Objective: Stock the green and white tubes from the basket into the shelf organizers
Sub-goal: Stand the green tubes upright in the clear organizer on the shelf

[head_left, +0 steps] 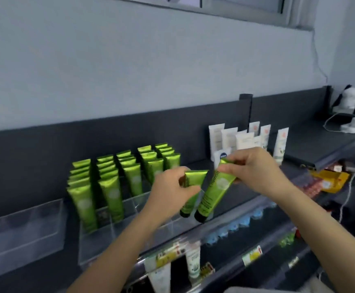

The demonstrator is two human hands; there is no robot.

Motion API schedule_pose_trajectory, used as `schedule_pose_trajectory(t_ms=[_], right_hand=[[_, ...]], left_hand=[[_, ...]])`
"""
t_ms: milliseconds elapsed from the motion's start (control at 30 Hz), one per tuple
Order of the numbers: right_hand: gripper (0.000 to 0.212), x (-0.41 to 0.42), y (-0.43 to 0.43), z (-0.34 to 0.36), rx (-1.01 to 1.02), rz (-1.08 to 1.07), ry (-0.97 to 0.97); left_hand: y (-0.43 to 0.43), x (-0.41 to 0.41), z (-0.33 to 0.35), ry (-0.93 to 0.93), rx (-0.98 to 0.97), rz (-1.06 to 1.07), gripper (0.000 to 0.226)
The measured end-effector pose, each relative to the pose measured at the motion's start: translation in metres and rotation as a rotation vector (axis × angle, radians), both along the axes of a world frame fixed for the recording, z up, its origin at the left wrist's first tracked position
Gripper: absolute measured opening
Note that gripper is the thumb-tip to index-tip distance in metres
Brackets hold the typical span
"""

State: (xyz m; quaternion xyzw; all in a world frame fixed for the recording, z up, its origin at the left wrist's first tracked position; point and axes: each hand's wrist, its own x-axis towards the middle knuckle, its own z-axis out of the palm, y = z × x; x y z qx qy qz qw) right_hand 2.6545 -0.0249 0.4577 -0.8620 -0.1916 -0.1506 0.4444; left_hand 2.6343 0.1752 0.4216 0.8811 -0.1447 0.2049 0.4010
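My left hand [172,188] and right hand [254,166] are bare, my left forearm [119,246] and right forearm [320,225] likewise unsleeved, with pale grey fabric [248,290] just beneath the right one.

You hold two tubes at frame centre, black caps down, both tilted. The first green tube [193,179] is pinched in your left hand [171,190], and the second green tube [213,194] in your right hand [254,167] by its crimped end. Left of centre, stocked green tubes [111,187] stand upright in rows inside a clear organizer [113,237]. White tubes [244,140] stand upright at centre right.
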Motion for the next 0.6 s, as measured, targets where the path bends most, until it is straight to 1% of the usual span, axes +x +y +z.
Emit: schedule_pose_trajectory(t_ms=[67,167,200,267,300,367,433,533,600], right_hand=[[0.014,0.007,0.026,0.003,-0.002,0.042,-0.031],[0.017,0.021,0.059,0.004,-0.058,0.088,-0.093],[0.02,0.025,0.068,0.004,-0.077,0.1,-0.122],[0.025,0.035,0.087,0.002,-0.159,0.104,-0.207],[0.024,0.038,0.096,0.002,-0.213,0.109,-0.248],[0.016,0.04,0.113,0.001,-0.29,0.128,-0.313],[0.017,0.046,0.128,-0.003,-0.359,0.155,-0.35],[0.019,0.057,0.141,-0.011,-0.467,0.188,-0.312],[0.018,0.061,0.143,-0.011,-0.497,0.185,-0.309]], left_hand=[[0.024,-0.005,0.014,-0.025,0.058,0.075,0.014],[0.059,-0.009,0.028,-0.083,0.121,0.227,0.034],[0.069,-0.009,0.031,-0.104,0.152,0.268,0.036],[0.086,-0.008,0.034,-0.136,0.235,0.333,0.035],[0.092,-0.008,0.035,-0.144,0.28,0.354,0.033],[0.1,-0.007,0.035,-0.138,0.342,0.367,0.028],[0.104,-0.005,0.032,-0.108,0.379,0.369,0.029],[0.105,0.001,0.028,-0.088,0.41,0.374,0.035],[0.106,0.004,0.027,-0.087,0.415,0.374,0.037]])
